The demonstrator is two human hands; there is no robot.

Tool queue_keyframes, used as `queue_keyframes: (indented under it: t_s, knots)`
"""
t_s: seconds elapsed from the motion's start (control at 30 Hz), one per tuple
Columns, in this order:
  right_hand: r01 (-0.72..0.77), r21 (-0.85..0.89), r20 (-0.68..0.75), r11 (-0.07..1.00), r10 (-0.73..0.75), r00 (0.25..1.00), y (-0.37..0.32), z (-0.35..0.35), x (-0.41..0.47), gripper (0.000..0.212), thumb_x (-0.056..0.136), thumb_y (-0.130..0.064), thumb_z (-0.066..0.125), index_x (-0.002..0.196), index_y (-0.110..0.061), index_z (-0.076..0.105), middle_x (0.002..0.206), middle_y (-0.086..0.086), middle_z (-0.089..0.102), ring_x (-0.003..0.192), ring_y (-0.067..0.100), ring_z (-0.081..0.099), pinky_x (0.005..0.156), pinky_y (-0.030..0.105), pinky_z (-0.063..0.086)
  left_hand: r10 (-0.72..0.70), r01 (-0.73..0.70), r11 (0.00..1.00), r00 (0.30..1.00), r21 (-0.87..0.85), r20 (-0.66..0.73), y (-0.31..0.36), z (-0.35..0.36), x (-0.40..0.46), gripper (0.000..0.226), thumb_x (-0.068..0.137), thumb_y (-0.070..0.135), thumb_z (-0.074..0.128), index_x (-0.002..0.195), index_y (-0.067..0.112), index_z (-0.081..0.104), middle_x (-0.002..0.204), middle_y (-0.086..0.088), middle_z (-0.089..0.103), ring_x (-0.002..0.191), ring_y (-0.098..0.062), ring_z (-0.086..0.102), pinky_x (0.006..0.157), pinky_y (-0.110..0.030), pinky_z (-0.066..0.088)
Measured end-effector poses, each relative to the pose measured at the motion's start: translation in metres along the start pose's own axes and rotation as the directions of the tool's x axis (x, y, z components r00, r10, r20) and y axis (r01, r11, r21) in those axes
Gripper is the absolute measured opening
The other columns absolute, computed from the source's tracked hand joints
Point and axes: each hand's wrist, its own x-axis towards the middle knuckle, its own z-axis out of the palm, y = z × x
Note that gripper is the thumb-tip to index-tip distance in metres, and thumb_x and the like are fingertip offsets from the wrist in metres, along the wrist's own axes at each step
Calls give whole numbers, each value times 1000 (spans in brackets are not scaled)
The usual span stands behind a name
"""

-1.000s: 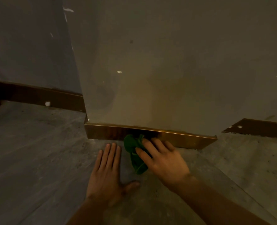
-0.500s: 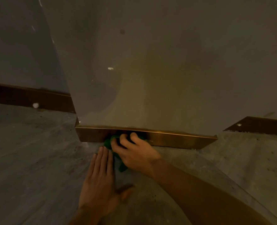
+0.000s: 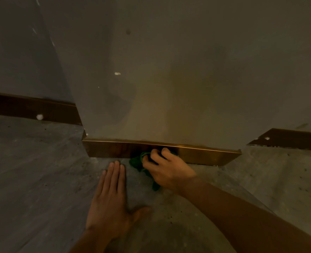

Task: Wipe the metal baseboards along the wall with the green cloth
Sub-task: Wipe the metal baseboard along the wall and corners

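A shiny copper-coloured metal baseboard runs along the foot of a projecting grey wall section. My right hand grips a bunched green cloth and presses it against the middle of this baseboard's face. Part of the cloth hangs out below my palm onto the floor. My left hand lies flat on the floor, fingers together and pointing at the baseboard, just left of the cloth and holding nothing.
Darker baseboards line the recessed walls at left and right, each with a white speck. The grey concrete floor is dusty and speckled. The wall carries small white marks.
My right hand slid the cloth left along the baseboard, then back a little to the right. My left hand stayed planted on the floor.
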Motion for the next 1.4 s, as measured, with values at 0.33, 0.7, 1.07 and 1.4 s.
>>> queue_keyframes:
  t_s: [0.33,0.7,1.07,1.4]
  knots:
    - [-41,-4,82,999,41,996,16,14,-45,36,92,-16,45,120,-6,65,135,14,44,116,40,39,90,47,42,-13,13,999,1000,-44,1,2,-6,-1,132,71,100,27,157,3,5,167,-14,2,155,-26,-5,123,-47,5]
    - [-114,-19,158,993,116,981,33,32,-102,25,84,-18,57,101,-13,74,127,12,51,108,38,43,86,46,41,-4,2,997,1000,-75,-24,2,-5,-1,132,71,99,34,158,7,-1,168,-12,-5,155,-22,-9,123,-43,-1]
    - [-227,-14,410,974,213,887,48,37,-159,46,75,-8,74,119,-5,63,126,20,45,110,43,38,87,51,40,2,-3,999,1000,-48,-22,1,-6,0,132,71,100,33,158,5,1,167,-14,-3,155,-25,-8,124,-44,-1]
    - [-343,138,324,929,285,902,52,1,-150,43,75,-8,65,118,-6,60,113,19,57,99,39,54,79,50,50,-22,21,997,1000,-77,-5,2,-8,-1,134,68,102,24,156,7,-9,166,-12,-15,153,-23,-19,124,-45,-5]
